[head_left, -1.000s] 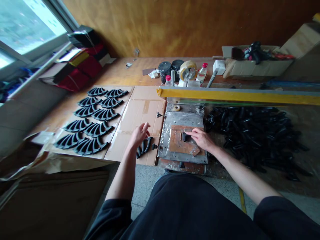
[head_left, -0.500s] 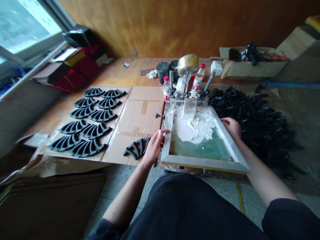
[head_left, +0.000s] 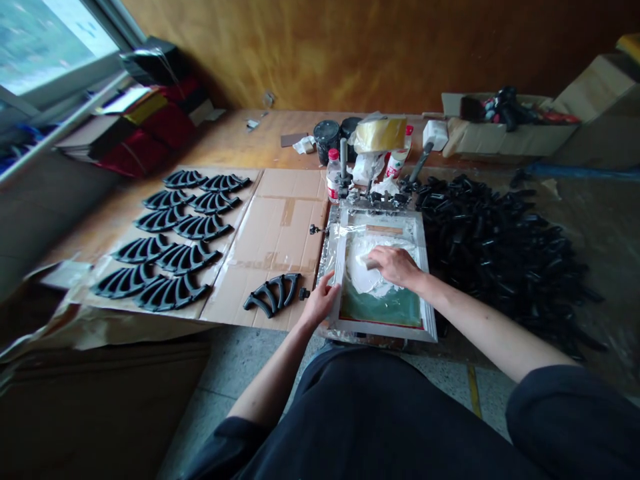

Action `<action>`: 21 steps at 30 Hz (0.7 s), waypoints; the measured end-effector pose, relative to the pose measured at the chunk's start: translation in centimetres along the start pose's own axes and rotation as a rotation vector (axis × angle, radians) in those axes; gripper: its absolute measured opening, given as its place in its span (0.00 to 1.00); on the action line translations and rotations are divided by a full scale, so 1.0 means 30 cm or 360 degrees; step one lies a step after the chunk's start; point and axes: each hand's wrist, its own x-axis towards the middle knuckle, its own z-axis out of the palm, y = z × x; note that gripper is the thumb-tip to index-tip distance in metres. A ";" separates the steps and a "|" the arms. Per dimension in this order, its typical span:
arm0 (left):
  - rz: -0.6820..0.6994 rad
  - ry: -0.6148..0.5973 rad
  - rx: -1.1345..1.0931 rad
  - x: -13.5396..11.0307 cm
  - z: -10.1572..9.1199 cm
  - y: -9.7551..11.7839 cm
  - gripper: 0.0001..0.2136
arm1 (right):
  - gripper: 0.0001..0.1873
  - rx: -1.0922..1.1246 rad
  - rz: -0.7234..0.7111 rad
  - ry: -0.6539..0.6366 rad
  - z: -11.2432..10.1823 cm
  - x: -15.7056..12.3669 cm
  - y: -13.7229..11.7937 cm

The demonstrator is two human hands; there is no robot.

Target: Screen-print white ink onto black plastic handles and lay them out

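Observation:
A screen-printing frame (head_left: 429,293) lies in front of me, its green mesh (head_left: 380,310) partly covered with thick white paste (head_left: 361,270). Over the paste, my right hand (head_left: 397,267) is closed around a scraper (head_left: 373,264), most of which the fingers hide. My left hand (head_left: 321,303) is at the frame's left edge, fingers closed against the rim. Left of that hand, a curved black slatted part (head_left: 273,295) rests on the cardboard.
Rows of similar black parts (head_left: 173,293) cover the cardboard (head_left: 280,227) on the left. A heap of black pieces (head_left: 500,253) lies to the right. Behind the frame stand metal clamps (head_left: 345,180), a red-capped bottle (head_left: 333,175), a tape roll (head_left: 387,135) and a black tub (head_left: 327,141).
The frame has come down flatter. My right hand has left its right edge and moved inward onto the scraper above the paste. My left hand has shifted slightly right and nearer me.

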 end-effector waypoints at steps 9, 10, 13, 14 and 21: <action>0.0007 -0.0002 0.0050 0.004 0.001 -0.004 0.25 | 0.13 0.0197 -0.0354 -0.0305 -0.106 -0.072 0.031; 0.0001 -0.0003 0.0042 0.004 0.001 -0.003 0.25 | 0.12 0.0209 -0.0286 -0.0219 -0.104 -0.056 0.031; 0.0006 -0.0016 -0.0021 0.001 -0.001 -0.003 0.26 | 0.15 0.0179 -0.0204 0.0075 -0.067 -0.043 0.013; 0.0011 -0.0025 -0.0043 -0.001 -0.001 -0.004 0.26 | 0.16 0.0171 -0.0225 0.0110 -0.054 -0.053 0.005; 0.0010 -0.0076 -0.0171 -0.015 -0.006 0.006 0.27 | 0.13 0.0368 -0.0130 0.0003 -0.088 -0.046 0.031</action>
